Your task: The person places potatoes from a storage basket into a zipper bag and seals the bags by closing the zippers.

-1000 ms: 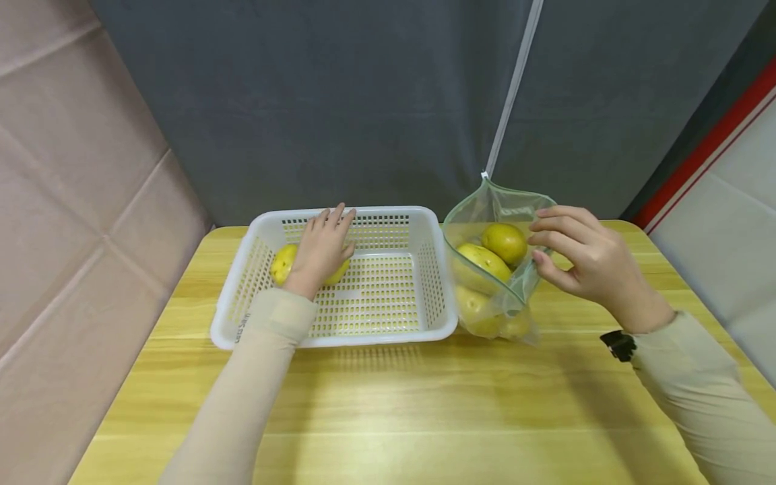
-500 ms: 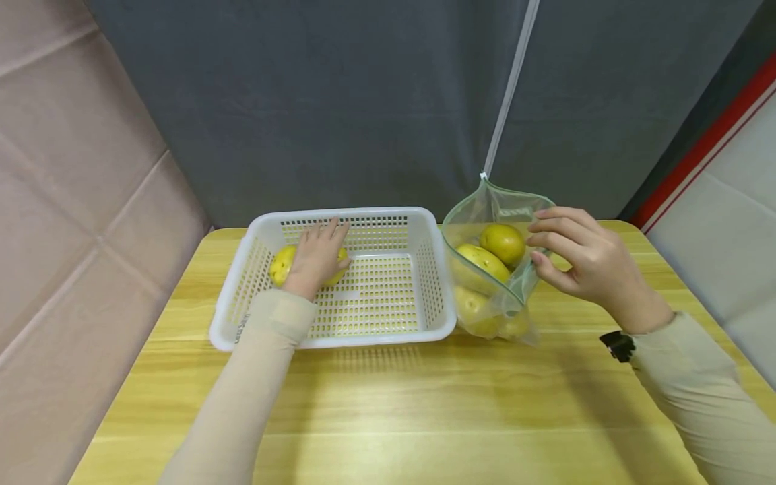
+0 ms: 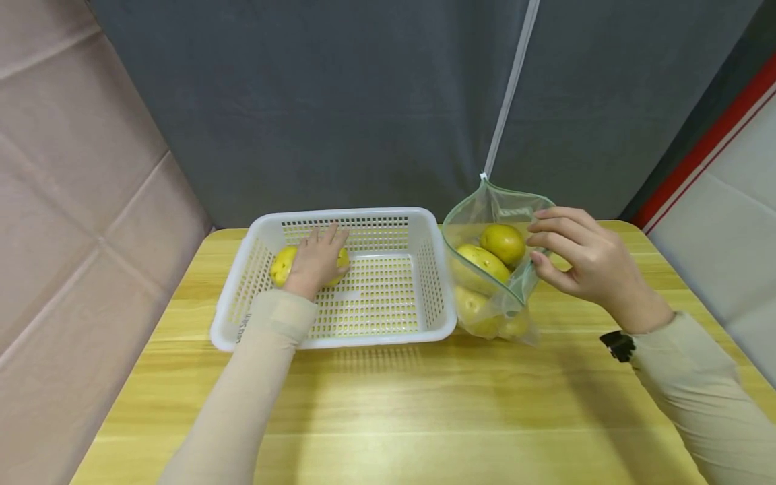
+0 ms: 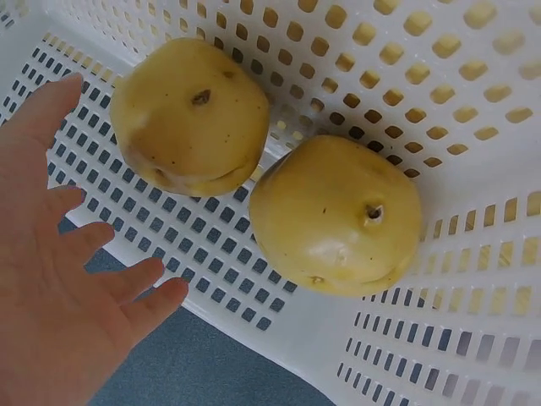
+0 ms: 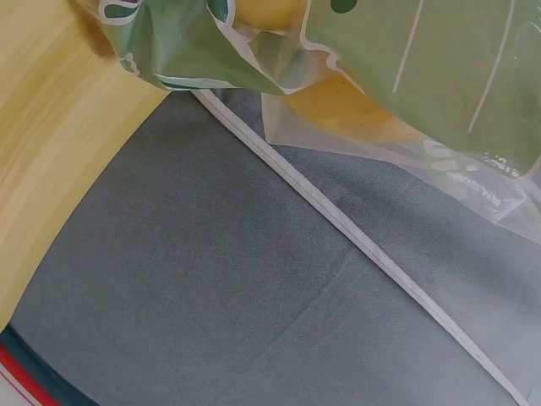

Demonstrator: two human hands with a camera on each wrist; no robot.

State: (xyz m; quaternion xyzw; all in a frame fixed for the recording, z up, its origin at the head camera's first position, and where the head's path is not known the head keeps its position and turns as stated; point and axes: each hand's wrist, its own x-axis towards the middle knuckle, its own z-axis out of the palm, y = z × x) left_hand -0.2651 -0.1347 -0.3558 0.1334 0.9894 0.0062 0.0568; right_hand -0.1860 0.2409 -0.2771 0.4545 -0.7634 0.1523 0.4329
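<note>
Two yellow potatoes lie side by side in the white plastic basket (image 3: 376, 341): a left potato (image 3: 281, 267) and a right potato (image 3: 339, 271). Above them my left hand (image 3: 315, 261) reaches in with its fingers apart; the left wrist view shows a gap between the fingers and both potatoes. My right hand (image 3: 582, 259) pinches the right side of the green-rimmed clear zip bag (image 3: 520, 291), whose mouth gapes. Several potatoes (image 3: 504, 244) fill the bag. In the right wrist view the bag (image 5: 423, 68) shows at the top, while the hand is out of sight.
The bag stands against the basket's right side on the wooden table (image 3: 388, 417). A grey curtain (image 3: 327, 108) with a pale strip hangs right behind the table. Light padded panels stand at the left and right.
My left hand has sunk lower into the basket, its fingers drawing back slightly toward me over the potatoes. My right hand and the bag have stayed nearly still.
</note>
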